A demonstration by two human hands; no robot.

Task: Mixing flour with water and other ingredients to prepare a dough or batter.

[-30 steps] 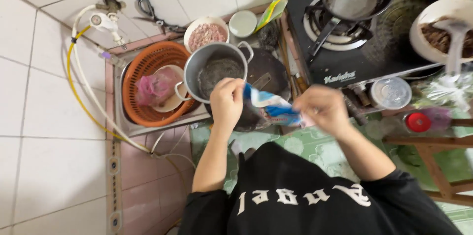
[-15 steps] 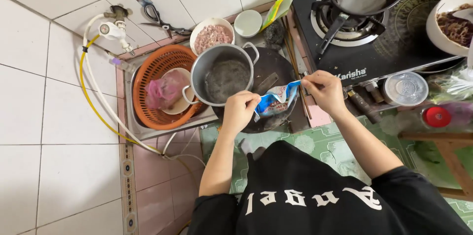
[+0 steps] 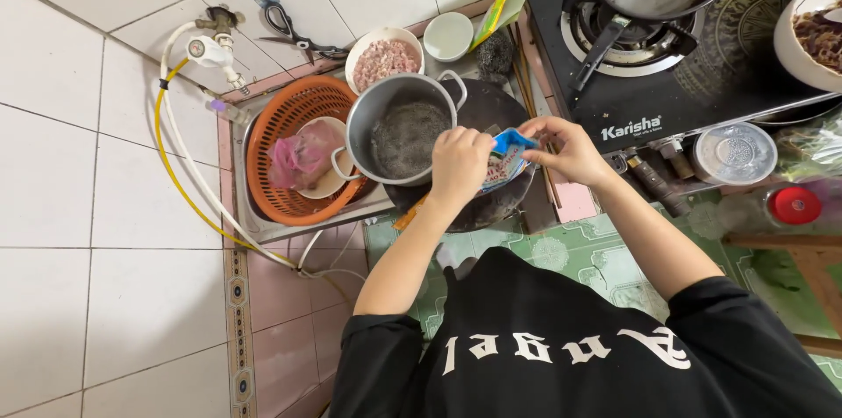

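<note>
Though only the head view shows it, seems to be the opening or tipping step: small blue packet (image 3: 507,155) pinched over the right rim of the steel pot (image 3: 403,137), which sits at the right end of the sink (image 3: 254,225), partly on a dark round pan (image 3: 491,107). Calls, by judgement, for keeping the packet's open corner above the pot mouth.

Left hand (image 3: 458,159): curled almost closed, fingers gripping the packet's left end, knuckles just over the pot rim. Right hand (image 3: 570,150): narrow pinch on the packet's right end.

Beside the pot, toward the sink's left edge: orange basket (image 3: 281,120). Beyond, at the back edge: bowl of minced meat (image 3: 383,58).
</note>
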